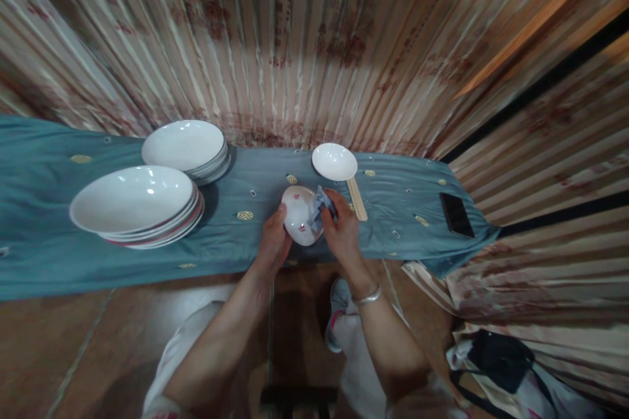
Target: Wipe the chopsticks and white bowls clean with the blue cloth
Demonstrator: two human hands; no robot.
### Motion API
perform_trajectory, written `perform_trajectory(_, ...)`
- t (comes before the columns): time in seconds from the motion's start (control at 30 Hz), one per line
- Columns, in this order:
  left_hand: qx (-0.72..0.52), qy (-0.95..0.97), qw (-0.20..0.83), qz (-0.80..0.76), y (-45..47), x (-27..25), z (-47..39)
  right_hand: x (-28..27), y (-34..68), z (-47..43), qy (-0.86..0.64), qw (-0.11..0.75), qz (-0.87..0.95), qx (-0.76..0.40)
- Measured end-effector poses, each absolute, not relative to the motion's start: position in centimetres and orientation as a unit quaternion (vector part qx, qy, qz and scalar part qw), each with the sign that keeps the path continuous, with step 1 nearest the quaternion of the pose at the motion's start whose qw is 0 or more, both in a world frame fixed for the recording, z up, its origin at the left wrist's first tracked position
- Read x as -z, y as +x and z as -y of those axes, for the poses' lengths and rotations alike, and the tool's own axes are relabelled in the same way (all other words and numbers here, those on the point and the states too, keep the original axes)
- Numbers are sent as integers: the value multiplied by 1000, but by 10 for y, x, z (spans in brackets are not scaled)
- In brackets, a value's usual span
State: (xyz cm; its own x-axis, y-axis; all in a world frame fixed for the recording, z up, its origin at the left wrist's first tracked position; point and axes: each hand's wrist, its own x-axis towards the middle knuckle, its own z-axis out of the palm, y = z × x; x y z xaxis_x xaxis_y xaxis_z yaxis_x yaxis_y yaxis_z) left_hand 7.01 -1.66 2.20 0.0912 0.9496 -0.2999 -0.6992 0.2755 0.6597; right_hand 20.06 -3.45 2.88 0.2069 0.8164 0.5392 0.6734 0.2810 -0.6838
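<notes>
While the left hand grips the dish by its left rim, thumb on top and fingers curled out of sight beneath, the right hand pinches a rag between thumb and bent fingers and presses it on the dish's right side. Both hands are partly closed. White with small red marks, the dish is tilted above the near edge of the table, around the middle of its length; whether it touches the cloth cover I cannot tell.

Just beyond it, by the far edge, stands a white bowl. Chopsticks lie side by side from the bowl's rim toward the near edge, just right of the right hand. Near the table's right end lies a black phone, well apart from the rest.

Toward the left end are two stacks of white plates: the rear stack by the far edge, the front stack nearer the near edge. Pleated curtains hang behind the far edge.
</notes>
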Motion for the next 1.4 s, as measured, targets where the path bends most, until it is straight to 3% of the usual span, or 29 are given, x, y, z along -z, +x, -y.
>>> perform_trajectory(0.33, -587, 255, 670, -376, 71, -26, 20, -36, 195, 46, -583, 465, 665, -23)
perform_trajectory(0.57, -535, 413, 612, -411, 67, -25, 28, -48, 180, 53, -524, 407, 749, -9)
perform_trajectory(0.77, -482, 459, 622, -412, 65, -31, 33, -53, 193, 40, -536, 431, 726, -6)
perform_trajectory(1.1, -471, 426, 652, -415, 57, -31, 27, -49, 219, 21, -576, 490, 647, -97)
perform_trajectory(1.4, -532, 352, 645, -421, 55, -19, 17, -23, 228, -4, -607, 540, 535, -234)
